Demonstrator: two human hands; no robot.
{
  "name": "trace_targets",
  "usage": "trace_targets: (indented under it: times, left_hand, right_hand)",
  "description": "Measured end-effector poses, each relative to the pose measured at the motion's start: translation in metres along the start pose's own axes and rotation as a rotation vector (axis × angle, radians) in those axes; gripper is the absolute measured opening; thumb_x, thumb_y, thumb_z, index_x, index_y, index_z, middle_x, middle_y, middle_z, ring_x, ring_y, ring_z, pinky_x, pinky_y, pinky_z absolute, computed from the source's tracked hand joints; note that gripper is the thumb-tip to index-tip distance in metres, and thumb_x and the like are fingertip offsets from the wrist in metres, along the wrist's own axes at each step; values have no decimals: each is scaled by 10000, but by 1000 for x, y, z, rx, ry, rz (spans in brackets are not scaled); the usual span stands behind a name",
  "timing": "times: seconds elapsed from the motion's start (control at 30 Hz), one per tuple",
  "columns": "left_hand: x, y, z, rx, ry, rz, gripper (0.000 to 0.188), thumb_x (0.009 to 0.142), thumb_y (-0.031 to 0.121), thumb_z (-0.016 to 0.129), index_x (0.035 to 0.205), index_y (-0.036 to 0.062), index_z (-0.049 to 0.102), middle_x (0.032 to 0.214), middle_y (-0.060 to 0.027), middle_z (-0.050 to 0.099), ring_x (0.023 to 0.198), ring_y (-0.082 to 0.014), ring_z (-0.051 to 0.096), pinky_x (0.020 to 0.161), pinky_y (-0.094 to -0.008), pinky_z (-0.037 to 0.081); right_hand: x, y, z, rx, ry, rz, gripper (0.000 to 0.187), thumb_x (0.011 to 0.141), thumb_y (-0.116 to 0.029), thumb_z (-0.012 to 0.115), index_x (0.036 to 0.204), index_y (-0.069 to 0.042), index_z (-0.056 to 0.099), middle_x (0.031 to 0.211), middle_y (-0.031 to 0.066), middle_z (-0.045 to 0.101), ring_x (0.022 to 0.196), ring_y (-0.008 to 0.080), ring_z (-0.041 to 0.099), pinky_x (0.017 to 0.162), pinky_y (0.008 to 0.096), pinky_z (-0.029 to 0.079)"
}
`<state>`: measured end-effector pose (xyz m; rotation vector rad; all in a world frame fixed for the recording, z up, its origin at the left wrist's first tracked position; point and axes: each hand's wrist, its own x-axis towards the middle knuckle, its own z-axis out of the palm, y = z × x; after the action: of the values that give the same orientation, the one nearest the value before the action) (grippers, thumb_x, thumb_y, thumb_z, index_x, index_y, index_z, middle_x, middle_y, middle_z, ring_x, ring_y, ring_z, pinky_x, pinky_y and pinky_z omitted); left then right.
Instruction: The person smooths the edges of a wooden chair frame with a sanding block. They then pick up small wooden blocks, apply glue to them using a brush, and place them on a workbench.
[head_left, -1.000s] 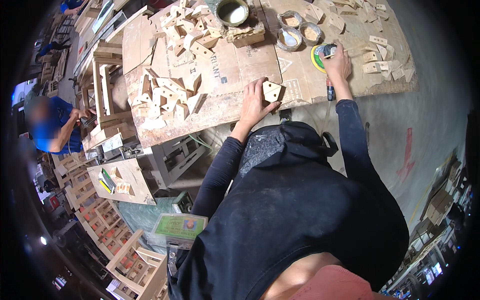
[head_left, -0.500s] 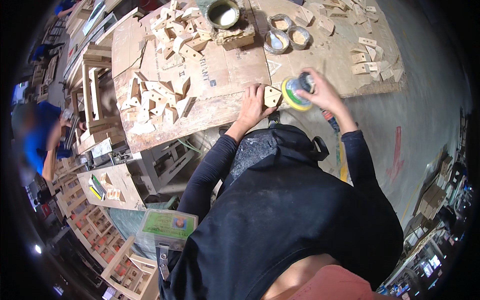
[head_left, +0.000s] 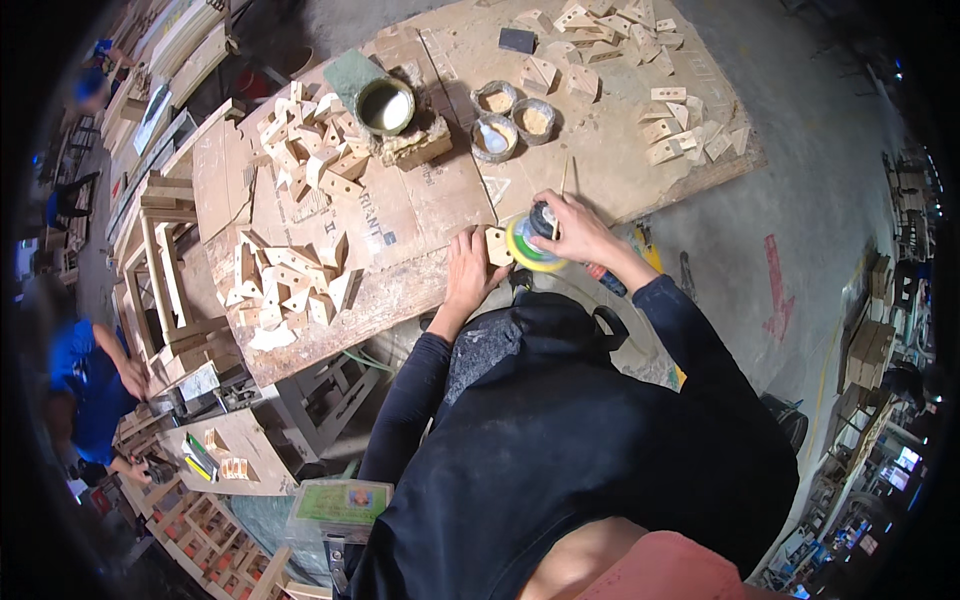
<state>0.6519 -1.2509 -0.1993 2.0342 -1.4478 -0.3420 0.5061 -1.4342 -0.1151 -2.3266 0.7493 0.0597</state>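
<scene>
At the front edge of the workbench (head_left: 400, 285), my left hand (head_left: 468, 270) holds a small pale wooden block (head_left: 497, 246) with drilled holes, its fingers pressing against the block's side. My right hand (head_left: 582, 236) is wrapped round the top of a handheld orbital sander (head_left: 528, 240) with a yellow and green pad. The tilted pad meets the block's right side and hides part of it; whether they touch firmly I cannot tell. Below my right wrist, the sander's dark and orange hose end (head_left: 606, 280) shows.
Piles of wooden blocks lie at the left (head_left: 285, 280), farther back (head_left: 315, 145) and at the right (head_left: 690, 130). A pot (head_left: 385, 107) and several small bowls (head_left: 533, 120) stand behind my hands. Another person in blue (head_left: 95, 380) works at the far left.
My right hand has brought the sander left, from beside the block to against it. My left hand still holds the block. The whole view has shifted and turned slightly.
</scene>
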Motion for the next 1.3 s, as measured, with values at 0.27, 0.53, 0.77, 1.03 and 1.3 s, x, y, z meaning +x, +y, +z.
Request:
trace_targets:
  times: [0.27, 0.53, 0.77, 1.03, 1.3]
  left_hand:
    - [0, 4, -9, -81, 25, -24, 783, 697, 320, 821, 1296, -23, 449, 1217, -229, 488, 1143, -407, 465, 989, -476, 400]
    - [-6, 11, -32, -552, 141, -171, 684, 705, 153, 843, 1261, -37, 495, 1086, -179, 608, 1050, -291, 624, 924, -368, 496]
    - [-3, 53, -100, -700, 55, -126, 776, 695, 103, 846, 1360, -11, 464, 1233, -147, 538, 1156, -246, 564, 978, -352, 473]
    - [1, 80, -138, -1076, 159, -157, 822, 747, -48, 786, 1444, -44, 351, 1412, -156, 466, 1280, -232, 484, 1091, -378, 386]
    - [-7, 75, -132, -1338, 307, -291, 697, 824, -5, 741, 1419, -56, 382, 1333, -150, 537, 1180, -204, 559, 1015, -324, 443]
  right_hand:
    - [-11, 23, -14, -46, 366, 98, 638, 697, -192, 813, 1254, -117, 512, 1129, 192, 610, 1038, 389, 611, 872, 451, 510]
    - [13, 14, -16, -244, 524, 103, 698, 724, -315, 808, 1309, -102, 492, 1211, 165, 594, 1087, 366, 583, 888, 440, 484]
    - [5, -68, -30, 373, 394, -236, 442, 884, -249, 690, 1253, -34, 577, 1217, 172, 630, 1006, 287, 655, 875, 381, 509]
    - [0, -119, -18, 829, 16, -298, 393, 982, -272, 586, 1230, 33, 589, 1076, 138, 690, 1002, 167, 647, 875, 303, 498]
    - [-2, -135, 3, 1187, 208, -265, 314, 944, -68, 616, 1231, 28, 532, 1245, 128, 611, 1104, 129, 583, 936, 279, 486]
